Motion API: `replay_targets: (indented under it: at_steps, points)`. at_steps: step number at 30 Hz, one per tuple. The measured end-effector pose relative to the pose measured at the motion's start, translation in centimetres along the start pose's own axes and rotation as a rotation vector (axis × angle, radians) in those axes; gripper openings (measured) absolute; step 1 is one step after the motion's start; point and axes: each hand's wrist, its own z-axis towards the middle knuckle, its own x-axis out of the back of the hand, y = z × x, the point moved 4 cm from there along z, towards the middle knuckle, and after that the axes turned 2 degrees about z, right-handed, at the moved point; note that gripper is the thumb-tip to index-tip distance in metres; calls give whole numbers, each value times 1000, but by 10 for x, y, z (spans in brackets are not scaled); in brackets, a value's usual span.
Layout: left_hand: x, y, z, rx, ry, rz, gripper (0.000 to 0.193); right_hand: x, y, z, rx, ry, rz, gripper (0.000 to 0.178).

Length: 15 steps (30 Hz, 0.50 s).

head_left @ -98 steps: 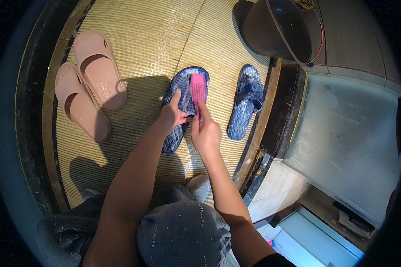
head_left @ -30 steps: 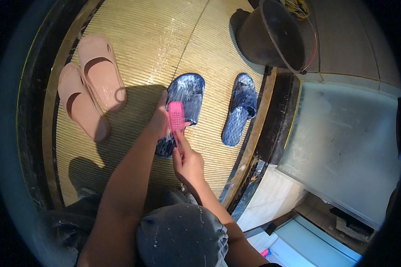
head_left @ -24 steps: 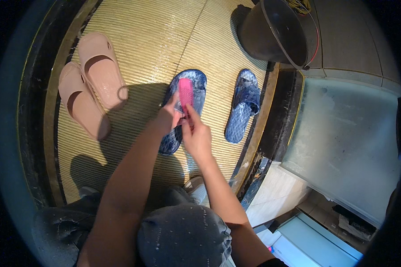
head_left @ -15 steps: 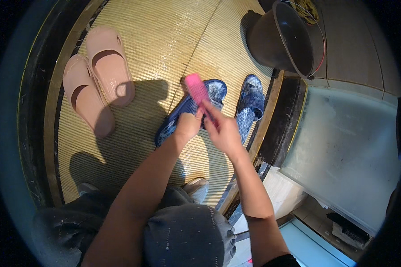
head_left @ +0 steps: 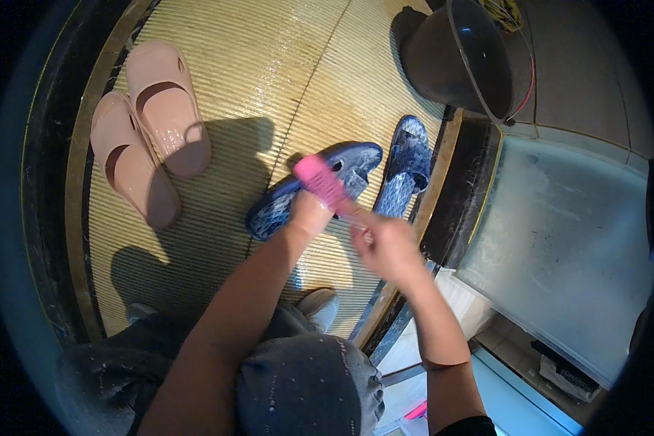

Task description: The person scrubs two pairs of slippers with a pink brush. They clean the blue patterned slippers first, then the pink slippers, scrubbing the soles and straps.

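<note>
A blue-and-white patterned slipper (head_left: 267, 211) is tilted in front of me, held by my left hand (head_left: 310, 216), whose fingers are partly hidden. My right hand (head_left: 391, 248) is closed around the handle of a pink scrubbing brush (head_left: 317, 176). The brush head is blurred and passes over the slipper just above my left hand; contact cannot be made out. The matching blue slipper (head_left: 410, 154) lies on the ribbed floor to the right. At the far left rests a pair of wet pink slippers, one (head_left: 171, 116) partly beside the other (head_left: 139, 179).
Ribbed yellowish matting (head_left: 229, 65), wet in places, covers the floor. A dark bucket (head_left: 436, 62) with a wire handle stands tilted in view at the far right. A raised dark edge (head_left: 458, 192) and a frosted panel (head_left: 559, 240) border the right side. My shoe (head_left: 318, 309) is close below.
My right hand has drawn back toward me and to the right, bringing the brush nearer. The held slipper has turned, its far end now pointing more to the right.
</note>
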Motion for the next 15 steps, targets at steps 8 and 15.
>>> replay_targets:
  at_steps: [8,15]
  points:
    - [-12,5,-6,-223,61,81,28,-20,-37,-22,2,-111,-160,53]
    - [-6,14,-14,-358,112,187,27,11,4,-14,-376,231,141,45]
